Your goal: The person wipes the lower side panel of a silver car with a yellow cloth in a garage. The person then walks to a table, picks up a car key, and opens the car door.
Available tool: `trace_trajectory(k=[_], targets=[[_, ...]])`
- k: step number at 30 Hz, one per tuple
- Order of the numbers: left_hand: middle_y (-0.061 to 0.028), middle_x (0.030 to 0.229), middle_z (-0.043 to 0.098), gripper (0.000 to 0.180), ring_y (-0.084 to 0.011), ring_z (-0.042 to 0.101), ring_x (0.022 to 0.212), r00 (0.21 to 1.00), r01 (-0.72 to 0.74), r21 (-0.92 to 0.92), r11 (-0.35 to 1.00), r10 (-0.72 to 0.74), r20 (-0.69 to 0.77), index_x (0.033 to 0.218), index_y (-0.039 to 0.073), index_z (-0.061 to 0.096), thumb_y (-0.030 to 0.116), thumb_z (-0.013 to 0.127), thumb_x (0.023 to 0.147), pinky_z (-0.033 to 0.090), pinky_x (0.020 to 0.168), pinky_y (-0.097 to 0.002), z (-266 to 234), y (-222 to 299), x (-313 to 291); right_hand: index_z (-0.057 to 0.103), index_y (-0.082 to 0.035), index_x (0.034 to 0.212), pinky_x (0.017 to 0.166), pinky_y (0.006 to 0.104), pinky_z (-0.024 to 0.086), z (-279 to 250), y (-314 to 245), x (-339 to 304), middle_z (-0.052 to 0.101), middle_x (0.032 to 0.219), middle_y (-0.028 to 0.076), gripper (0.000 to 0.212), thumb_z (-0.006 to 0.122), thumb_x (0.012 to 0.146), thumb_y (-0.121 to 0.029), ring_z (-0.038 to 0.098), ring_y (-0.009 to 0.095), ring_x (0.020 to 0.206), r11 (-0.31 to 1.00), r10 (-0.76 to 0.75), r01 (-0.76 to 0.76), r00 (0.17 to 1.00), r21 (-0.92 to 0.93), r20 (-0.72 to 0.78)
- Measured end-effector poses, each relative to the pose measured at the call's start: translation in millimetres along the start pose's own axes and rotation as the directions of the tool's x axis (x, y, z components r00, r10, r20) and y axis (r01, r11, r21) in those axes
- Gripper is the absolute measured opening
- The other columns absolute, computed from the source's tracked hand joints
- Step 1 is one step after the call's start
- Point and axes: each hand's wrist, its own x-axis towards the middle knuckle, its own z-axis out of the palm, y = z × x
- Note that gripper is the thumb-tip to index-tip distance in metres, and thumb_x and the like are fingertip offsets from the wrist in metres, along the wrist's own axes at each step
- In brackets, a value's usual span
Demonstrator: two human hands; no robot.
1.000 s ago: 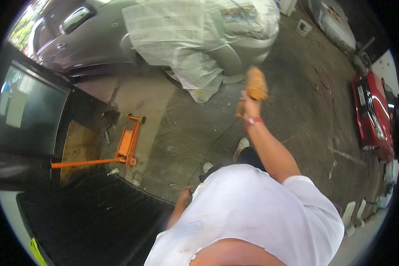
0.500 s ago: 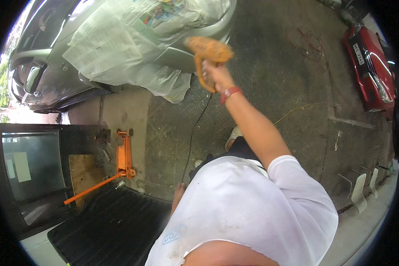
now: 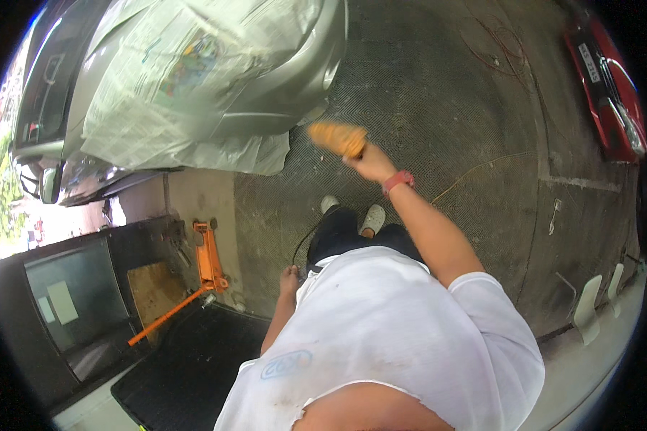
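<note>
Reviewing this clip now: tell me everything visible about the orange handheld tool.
The orange handheld tool is blurred, so fine detail is lost. Its body looks like hard plastic, rounded and ridged, narrowing toward its left end. It lies roughly level, pointing left and slightly up in the picture. The right hand grips it at its right end, hiding the handle. It is held above the dark patterned floor. Whether it is running cannot be told.

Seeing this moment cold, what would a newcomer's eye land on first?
Probably the bulky, motion-blurred orange handheld tool in the person's right grip, just above the middle of the view. Next might come the silver metal car at upper left, partly draped in pale printed and translucent sheeting. Then the long-handled orange metal floor jack at lower left and the glossy red car at upper right.
</note>
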Motion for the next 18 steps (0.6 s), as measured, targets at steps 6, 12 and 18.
trace_trajectory(k=[6,12,18], targets=[[-0.0141,0.119,0.075,0.037,-0.0232,0.069,0.109,0.985,0.07,-0.055,0.996,-0.061,0.16,0.123,0.001,0.074,0.033,0.058,0.11,0.053,0.098,-0.0387,13,88,52,0.067,-0.004,0.14,0.109,0.0475,0.05,-57,18,37,0.071,0.136,0.021,0.053,0.077,0.096,-0.031,0.067,0.04,0.128,0.998,0.046,-0.05,0.994,0.035,0.101],[-0.0165,0.127,0.073,0.039,-0.027,0.07,0.113,0.949,-0.047,0.15,0.988,-0.003,0.317,0.131,0.001,0.069,0.032,0.059,0.111,0.052,0.1,-0.043,52,126,153,0.066,-0.004,0.138,0.107,0.0465,0.051,-189,-36,134,0.073,0.133,0.018,0.049,0.073,0.1,-0.034,0.068,0.038,0.126,0.975,0.026,0.087,0.873,0.207,-0.486],[-0.0177,0.131,0.071,0.042,-0.0278,0.068,0.116,0.903,-0.084,0.129,0.988,0.021,0.428,0.136,0.0,0.066,0.033,0.057,0.111,0.051,0.102,-0.0433,93,279,209,0.061,-0.004,0.142,0.11,0.041,0.052,-270,-110,148,0.069,0.14,0.012,0.052,0.075,0.102,-0.034,0.065,0.027,0.131,0.902,-0.429,0.421,0.896,-0.093,-0.114]])
